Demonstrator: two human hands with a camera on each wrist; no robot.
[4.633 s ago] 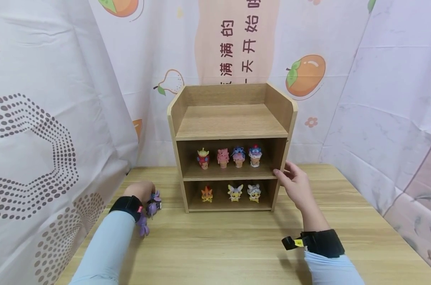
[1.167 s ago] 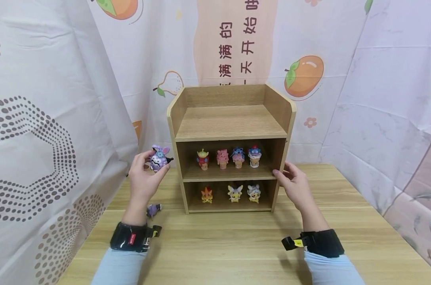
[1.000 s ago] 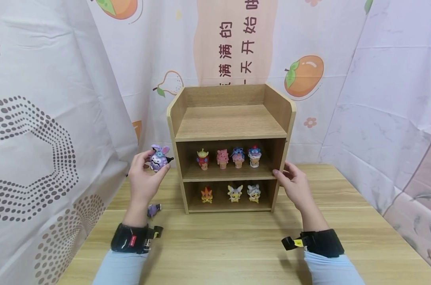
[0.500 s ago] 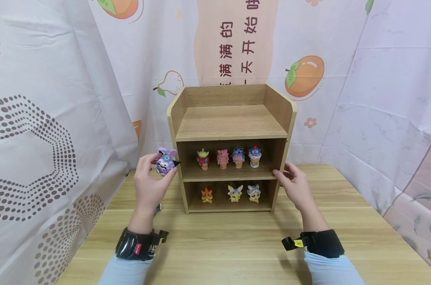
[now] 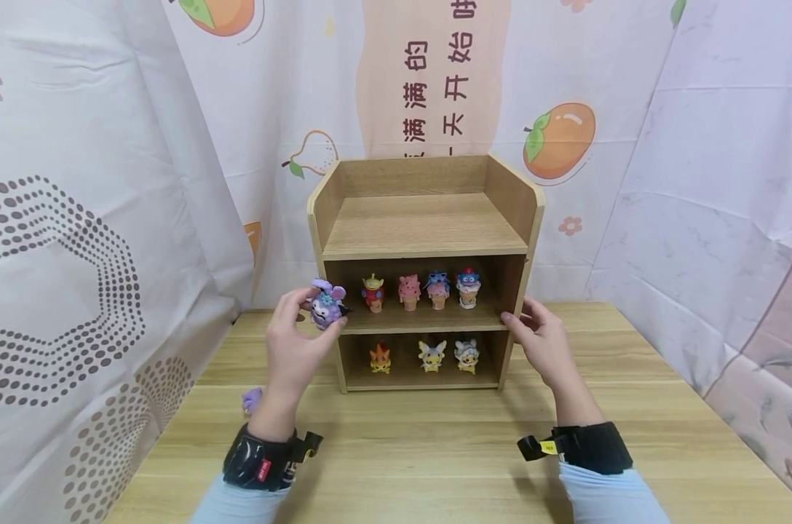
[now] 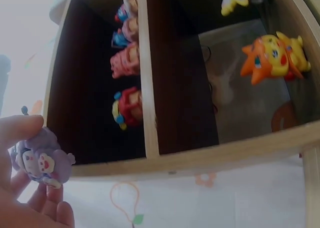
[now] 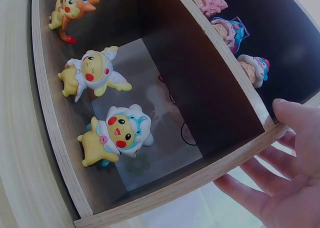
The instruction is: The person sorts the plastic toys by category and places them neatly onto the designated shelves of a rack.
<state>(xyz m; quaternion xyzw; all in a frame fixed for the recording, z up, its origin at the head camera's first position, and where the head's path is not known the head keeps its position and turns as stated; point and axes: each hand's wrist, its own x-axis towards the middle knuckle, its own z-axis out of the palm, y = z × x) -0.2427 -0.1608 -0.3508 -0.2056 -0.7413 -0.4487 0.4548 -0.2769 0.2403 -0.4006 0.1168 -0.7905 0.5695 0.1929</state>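
My left hand (image 5: 298,356) pinches a purple rabbit-eared figurine (image 5: 327,306) between thumb and fingers, held up at the left front edge of the wooden shelf unit (image 5: 429,253). In the left wrist view the figurine (image 6: 44,157) shows a pale face, close beside the side panel. My right hand (image 5: 545,340) grips the unit's right side panel, thumb at the middle board and fingers outside, as the right wrist view shows. On the middle shelf stand several ice-cream-cone figurines (image 5: 409,292), a red and green one (image 5: 373,292) leftmost.
Below, the bottom shelf holds an orange figurine (image 5: 380,358) at left, then two yellow figurines in pale hoods, one a grey-eared figurine (image 5: 432,355). A purple object (image 5: 252,400) lies on the table (image 5: 409,451) beside my left wrist. Printed curtains hang behind and at both sides.
My left hand lifted the purple figurine off the table's left side, then carried it rightward and slightly down to the unit's left edge. My right hand has stayed on the side panel.
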